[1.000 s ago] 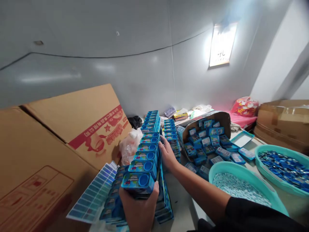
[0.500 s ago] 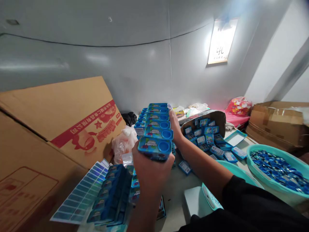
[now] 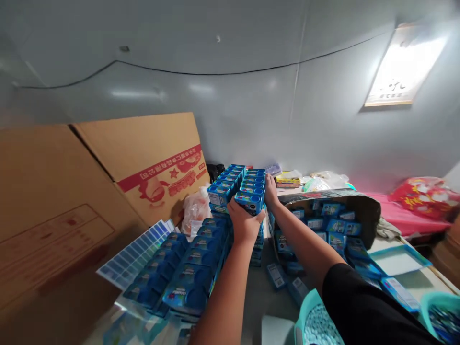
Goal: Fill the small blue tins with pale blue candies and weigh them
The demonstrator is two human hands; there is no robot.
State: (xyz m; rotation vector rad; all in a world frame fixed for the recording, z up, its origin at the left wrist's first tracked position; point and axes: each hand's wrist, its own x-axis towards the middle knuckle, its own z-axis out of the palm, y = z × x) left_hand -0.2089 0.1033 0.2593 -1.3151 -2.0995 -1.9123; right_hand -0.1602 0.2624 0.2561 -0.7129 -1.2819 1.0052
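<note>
A row of small blue printed boxes [image 3: 252, 186] is squeezed end to end between my two hands, set on or just above a tall stack; I cannot tell whether it rests there. My left hand [image 3: 246, 220] is closed round the near end of the row. At the far right end, my right hand [image 3: 271, 189] presses against the side. Another row of blue boxes [image 3: 224, 184] lies right alongside on the left. Closer to me stand more blue box rows [image 3: 194, 268], next to a sheet of shiny stickers [image 3: 134, 254].
A big cardboard carton [image 3: 154, 167] fills the left. On the right, a tipped carton [image 3: 370, 211] spills loose blue boxes. Turquoise tubs [image 3: 304, 318] with small pieces stand at the front right. A blue-rimmed tray [image 3: 400, 261] and a red bag [image 3: 422, 199] lie farther right.
The row of boxes in my hands has moved farther off and lower, up beside the other row on the stack. My view has turned left.
</note>
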